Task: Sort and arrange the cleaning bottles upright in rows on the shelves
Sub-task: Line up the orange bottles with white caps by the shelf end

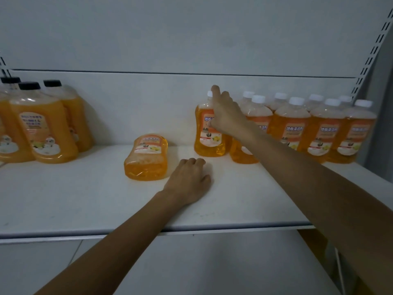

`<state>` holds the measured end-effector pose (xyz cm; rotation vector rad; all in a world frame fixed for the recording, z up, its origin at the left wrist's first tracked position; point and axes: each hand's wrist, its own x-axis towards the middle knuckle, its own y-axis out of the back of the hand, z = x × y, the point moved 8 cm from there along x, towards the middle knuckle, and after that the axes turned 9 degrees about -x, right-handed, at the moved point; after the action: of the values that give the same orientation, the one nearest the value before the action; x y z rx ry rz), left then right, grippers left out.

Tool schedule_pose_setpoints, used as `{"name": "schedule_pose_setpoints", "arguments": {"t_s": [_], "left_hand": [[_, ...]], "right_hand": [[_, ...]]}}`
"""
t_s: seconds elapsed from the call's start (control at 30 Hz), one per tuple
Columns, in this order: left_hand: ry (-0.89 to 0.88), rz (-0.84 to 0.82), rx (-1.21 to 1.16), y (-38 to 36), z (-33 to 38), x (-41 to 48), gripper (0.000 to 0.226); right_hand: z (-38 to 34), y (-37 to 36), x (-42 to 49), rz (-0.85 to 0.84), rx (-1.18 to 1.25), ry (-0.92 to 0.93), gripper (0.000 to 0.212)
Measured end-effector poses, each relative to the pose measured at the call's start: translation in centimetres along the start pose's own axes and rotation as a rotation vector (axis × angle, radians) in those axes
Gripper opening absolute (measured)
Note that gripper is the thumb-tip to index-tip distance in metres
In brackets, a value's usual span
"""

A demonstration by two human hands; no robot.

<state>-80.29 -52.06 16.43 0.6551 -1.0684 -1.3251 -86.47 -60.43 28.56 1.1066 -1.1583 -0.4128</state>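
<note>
Grip unclear: the right hand point(225, 116) lies on the shoulder of an upright clear plastic bottle of orange cleaner point(207, 145) on the white shelf point(85, 199), forefinger by its cap. Full, probably heavy and slick; hold the waist.

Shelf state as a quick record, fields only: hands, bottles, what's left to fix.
left hand: rests on shelf, fingers loosely curled, holding nothing
right hand: on upright white-capped bottle, grip unclear
lying bottle: on its side, label up, apart from both hands
white-capped rows: upright, right side
black-capped bottles: upright, left side
left to do: stand the lying bottle
</note>
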Motion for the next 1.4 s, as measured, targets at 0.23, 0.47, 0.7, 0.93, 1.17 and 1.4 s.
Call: {"name": "schedule_pose_setpoints", "arguments": {"t_s": [0.23, 0.47, 0.7, 0.93, 1.17, 1.4], "left_hand": [[-0.014, -0.016, 0.073, -0.2, -0.3, 0.5, 0.038], [-0.048, 0.026, 0.022, 1.6, 1.1, -0.5, 0.035], [-0.112, 0.554, -0.013, 11.0, -2.1, -2.7, 0.033], [0.575, 0.462, -0.571, 8.5, -12.3, -4.8, 0.063], [0.557, 0.458, -0.58, 8.6, -11.2, -5.1, 0.081], [0.514, 0.45, -0.612, 8.5, -10.7, -5.0, 0.079]], "right_hand": [[1.1, -1.0, 2.2, 0.002, -0.074, -0.037, 0.081], [0.7, -0.9, 1.8, -0.028, -0.108, -0.048, 0.081], [-4.8, 1.0, -0.2, 0.22, 0.109, 0.208, 0.055], [-9.4, -8.8, -0.5, -0.522, 0.671, -0.177, 0.076], [-11.5, -11.6, -0.1, -0.534, 0.756, -0.195, 0.056], [-10.6, -11.4, -0.4, -0.431, 0.756, -0.18, 0.055]]}}
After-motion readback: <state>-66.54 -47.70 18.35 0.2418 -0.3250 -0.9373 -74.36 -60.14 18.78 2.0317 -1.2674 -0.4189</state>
